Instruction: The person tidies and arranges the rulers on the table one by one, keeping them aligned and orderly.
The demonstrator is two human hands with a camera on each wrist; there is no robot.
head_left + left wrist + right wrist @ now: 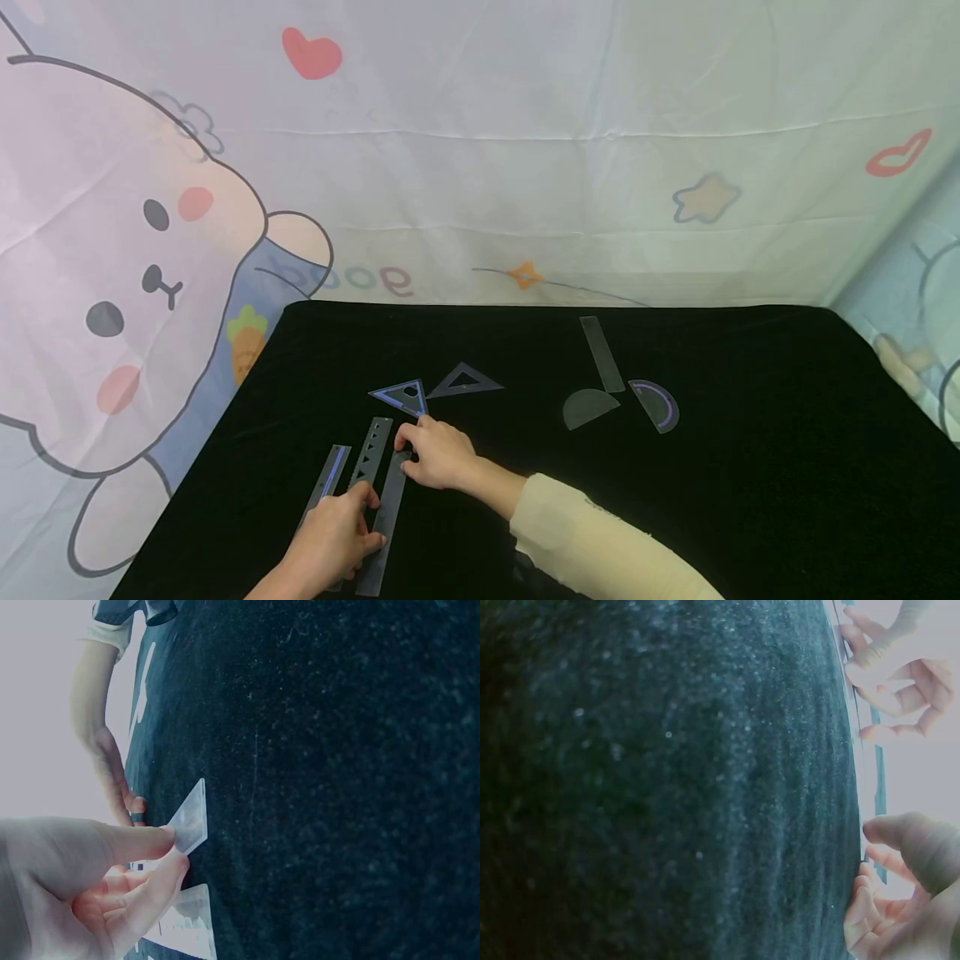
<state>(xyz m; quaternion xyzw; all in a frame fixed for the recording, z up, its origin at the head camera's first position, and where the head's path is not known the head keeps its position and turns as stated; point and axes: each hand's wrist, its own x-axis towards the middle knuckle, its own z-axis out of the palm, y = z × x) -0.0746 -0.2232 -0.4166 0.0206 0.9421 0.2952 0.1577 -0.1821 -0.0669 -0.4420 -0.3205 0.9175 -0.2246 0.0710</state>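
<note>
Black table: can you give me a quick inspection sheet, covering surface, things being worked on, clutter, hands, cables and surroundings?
Surface: black cloth, lying flat over the table.
Job's things: plain ruler, in hand; blue-striped ruler and ruler with triangular cutouts to its left.
Clutter: blue-edged triangle, plain triangle, plain protractor, blue-lined protractor and short ruler, all farther back.
Grippers: left hand pinches the plain ruler nearer the person; right hand pinches its far end.
Cables: nothing seen.
Surroundings: pale printed backdrop behind the table, with hearts, stars and a cartoon animal.
</note>
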